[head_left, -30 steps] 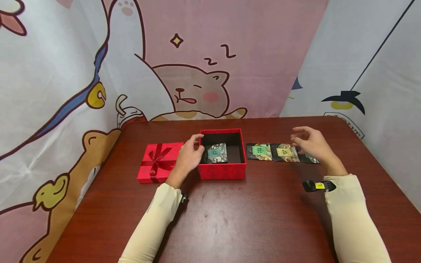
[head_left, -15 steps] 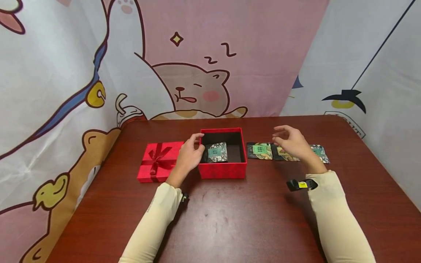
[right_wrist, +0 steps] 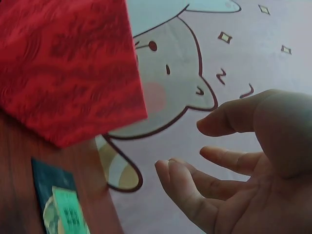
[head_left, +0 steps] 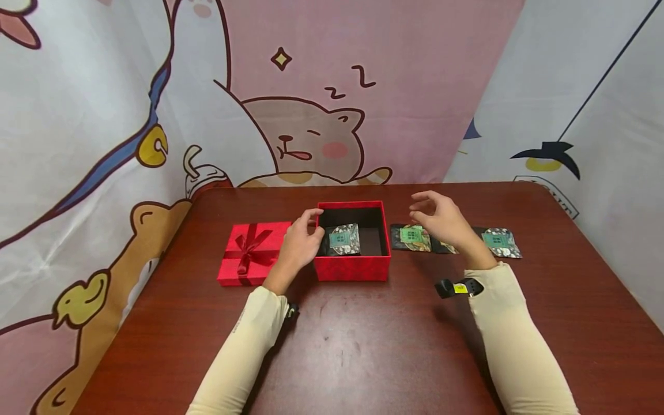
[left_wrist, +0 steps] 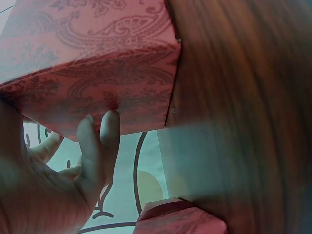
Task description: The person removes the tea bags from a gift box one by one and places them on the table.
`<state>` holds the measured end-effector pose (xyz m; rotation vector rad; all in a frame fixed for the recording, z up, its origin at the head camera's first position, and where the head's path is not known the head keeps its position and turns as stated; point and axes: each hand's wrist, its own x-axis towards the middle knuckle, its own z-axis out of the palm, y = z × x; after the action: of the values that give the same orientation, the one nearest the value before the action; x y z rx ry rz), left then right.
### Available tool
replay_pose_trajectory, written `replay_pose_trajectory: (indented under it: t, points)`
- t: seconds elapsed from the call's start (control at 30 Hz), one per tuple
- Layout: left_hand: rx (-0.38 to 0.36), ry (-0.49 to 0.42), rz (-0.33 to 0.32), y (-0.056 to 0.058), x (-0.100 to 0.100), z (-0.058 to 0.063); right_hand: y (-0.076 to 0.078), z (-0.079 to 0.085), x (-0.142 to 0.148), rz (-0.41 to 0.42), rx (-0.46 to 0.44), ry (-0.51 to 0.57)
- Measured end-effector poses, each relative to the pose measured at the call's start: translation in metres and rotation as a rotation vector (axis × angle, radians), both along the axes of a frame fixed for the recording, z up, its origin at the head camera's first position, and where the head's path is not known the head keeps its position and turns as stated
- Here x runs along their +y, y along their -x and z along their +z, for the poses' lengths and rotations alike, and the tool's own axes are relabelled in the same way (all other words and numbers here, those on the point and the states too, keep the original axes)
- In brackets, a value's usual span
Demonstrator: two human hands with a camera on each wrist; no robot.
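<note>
My left hand [head_left: 300, 242] is at the left wall of a lidless red box [head_left: 353, 269]; in the left wrist view its fingertips [left_wrist: 111, 119] rest against the patterned outer wall. A flat dark packet with a teal label [head_left: 343, 239] lies in the box's left part. My right hand [head_left: 441, 219], holding nothing, hovers right of the box with thumb and fingers apart. Below it a green-labelled packet [head_left: 411, 237] lies on the table. Another packet [head_left: 445, 248] is mostly hidden behind the hand and wrist. Farther right lies a teal-labelled packet [head_left: 500, 242].
A red box lid with a ribbon bow [head_left: 251, 253] lies left of the box, close to the left forearm. Everything stands on a brown wooden table [head_left: 358, 351]. Behind its far edge hangs a cartoon-printed cloth [head_left: 404, 104].
My right hand has moved left across the packets toward the box, uncovering the teal-labelled packet at the right. My left hand and the box stay in place.
</note>
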<state>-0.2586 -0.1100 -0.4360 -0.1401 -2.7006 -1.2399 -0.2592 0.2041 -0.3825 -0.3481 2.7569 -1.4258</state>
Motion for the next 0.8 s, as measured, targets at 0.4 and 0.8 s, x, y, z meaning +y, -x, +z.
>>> replay_pose_trajectory:
  t: [0.4, 0.8]
  points:
    - [0.0, 0.011, 0.006, -0.001, 0.001, 0.001, 0.0, 0.009, -0.038, 0.024, 0.086, -0.014]
    - [-0.006, 0.007, 0.008, -0.002, 0.001, 0.001, -0.002, 0.012, -0.072, 0.053, 0.058, 0.029]
